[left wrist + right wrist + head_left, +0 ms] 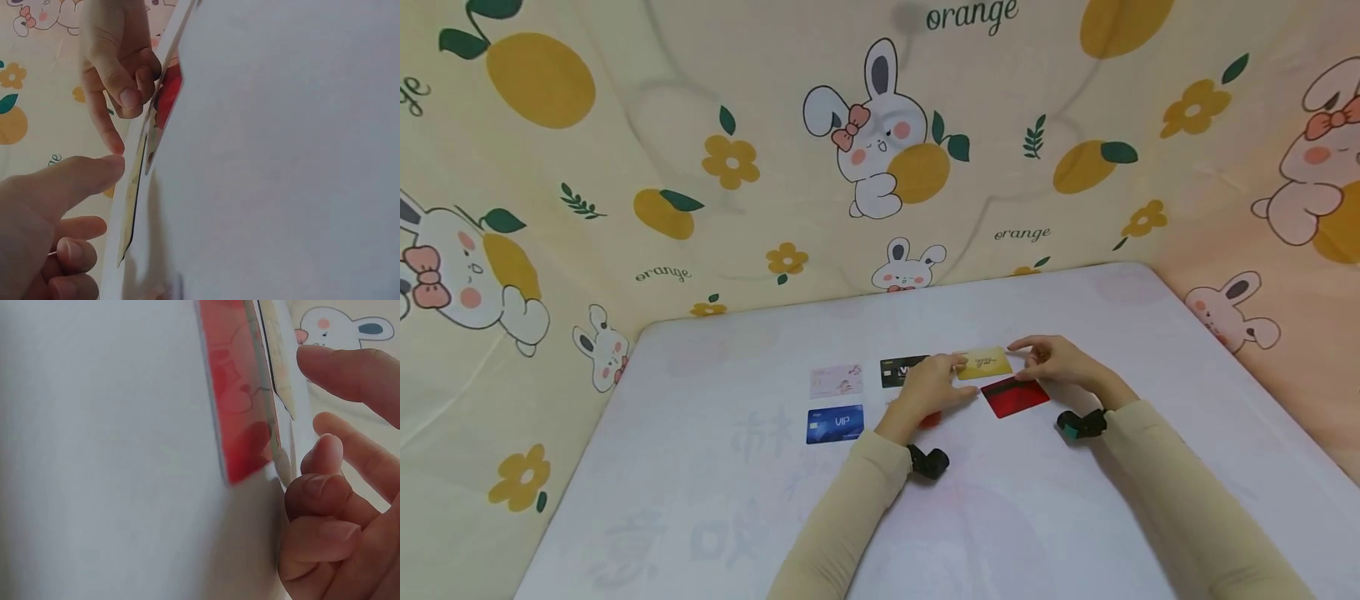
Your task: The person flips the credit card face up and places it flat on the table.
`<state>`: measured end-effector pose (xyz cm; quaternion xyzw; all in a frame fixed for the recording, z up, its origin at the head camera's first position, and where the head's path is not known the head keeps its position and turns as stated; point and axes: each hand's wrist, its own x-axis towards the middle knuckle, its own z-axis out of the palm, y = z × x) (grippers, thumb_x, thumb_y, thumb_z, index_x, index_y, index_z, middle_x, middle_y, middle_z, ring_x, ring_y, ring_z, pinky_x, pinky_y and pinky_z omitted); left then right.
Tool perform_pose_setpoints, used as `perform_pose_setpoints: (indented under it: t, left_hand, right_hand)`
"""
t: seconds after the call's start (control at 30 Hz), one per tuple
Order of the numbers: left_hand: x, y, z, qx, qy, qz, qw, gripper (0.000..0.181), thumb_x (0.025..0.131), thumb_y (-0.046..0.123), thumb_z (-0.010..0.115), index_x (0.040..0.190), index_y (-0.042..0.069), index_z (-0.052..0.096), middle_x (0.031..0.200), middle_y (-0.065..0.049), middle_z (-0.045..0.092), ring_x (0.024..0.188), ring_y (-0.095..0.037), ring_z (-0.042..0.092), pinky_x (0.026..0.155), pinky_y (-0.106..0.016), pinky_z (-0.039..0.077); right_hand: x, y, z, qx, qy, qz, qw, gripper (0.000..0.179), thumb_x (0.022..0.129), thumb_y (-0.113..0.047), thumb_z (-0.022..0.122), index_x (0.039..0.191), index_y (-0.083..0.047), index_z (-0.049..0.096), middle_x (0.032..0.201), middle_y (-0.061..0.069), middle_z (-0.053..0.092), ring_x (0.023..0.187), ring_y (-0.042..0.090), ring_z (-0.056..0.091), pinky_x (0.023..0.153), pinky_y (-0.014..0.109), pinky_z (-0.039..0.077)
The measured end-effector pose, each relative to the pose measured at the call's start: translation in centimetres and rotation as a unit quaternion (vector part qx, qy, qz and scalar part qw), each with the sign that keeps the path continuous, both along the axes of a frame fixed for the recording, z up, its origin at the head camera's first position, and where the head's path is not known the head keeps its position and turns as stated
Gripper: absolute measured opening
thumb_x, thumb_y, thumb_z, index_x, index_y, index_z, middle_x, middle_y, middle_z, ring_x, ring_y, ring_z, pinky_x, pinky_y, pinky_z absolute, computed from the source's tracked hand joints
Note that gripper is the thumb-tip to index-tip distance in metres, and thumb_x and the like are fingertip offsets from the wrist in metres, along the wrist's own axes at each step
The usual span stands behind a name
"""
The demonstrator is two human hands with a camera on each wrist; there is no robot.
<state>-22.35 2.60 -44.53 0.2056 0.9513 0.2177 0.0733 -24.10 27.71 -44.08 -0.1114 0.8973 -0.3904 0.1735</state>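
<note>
A gold card (pixel 987 363) lies on the table between my two hands. My left hand (pixel 931 385) is at its left edge, fingertips at or just over the card. In the left wrist view, thumb and forefinger reach out and the other fingers bend loosely. Beyond the card's right edge, my right hand (pixel 1060 363) hovers with the forefinger extended and the rest loosely bent. Just below the right fingertips lies a red card (pixel 1015 398), slightly turned. A black card (pixel 895 373) and a partly red card (pixel 930 420) are partly hidden by my left hand.
To the left, a pale pink flowered card (pixel 837 381) lies above a blue VIP card (pixel 835 425). All rest on a white table (pixel 700 467) with rounded far corners. A printed rabbit-and-orange cloth (pixel 760 100) hangs behind and at both sides.
</note>
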Motion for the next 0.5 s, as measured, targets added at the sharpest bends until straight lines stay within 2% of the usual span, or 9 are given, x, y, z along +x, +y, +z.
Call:
perform_pose_setpoints:
  t: [0.17,0.33,0.5]
  left_hand:
    - [0.4,0.2,-0.4,-0.003,0.003,-0.008,1.0,0.055,0.085,0.046,0.068,0.133,0.019,0.059,0.13,0.002,0.065,0.117,-0.015,0.061,0.098,-0.033,0.05]
    - [1.1,0.2,-0.3,0.015,-0.004,-0.019,0.9997,0.054,0.085,0.044,0.068,0.132,0.019,0.06,0.132,0.002,0.064,0.122,-0.015,0.059,0.102,-0.034,0.048]
    - [1.6,0.5,-0.3,0.018,0.006,-0.03,0.9994,0.051,0.084,0.041,0.07,0.13,0.019,0.062,0.128,0.003,0.066,0.116,-0.015,0.062,0.097,-0.029,0.05]
  right_hand:
    - [0.8,0.7,0.3,-0.002,-0.003,0.001,1.0,0.056,0.084,-0.022,0.073,0.132,-0.001,0.053,0.075,0.0,0.051,0.073,0.009,0.046,0.068,0.023,0.037]
    - [1.4,1.5,0.3,-0.011,-0.005,0.012,0.9998,0.055,0.083,-0.019,0.074,0.13,0.001,0.054,0.072,-0.001,0.05,0.068,0.007,0.046,0.062,0.022,0.037]
    - [1.7,1.9,0.1,-0.023,-0.005,0.03,0.9993,0.055,0.081,-0.016,0.075,0.128,0.003,0.054,0.071,-0.001,0.052,0.066,0.005,0.046,0.06,0.021,0.038]
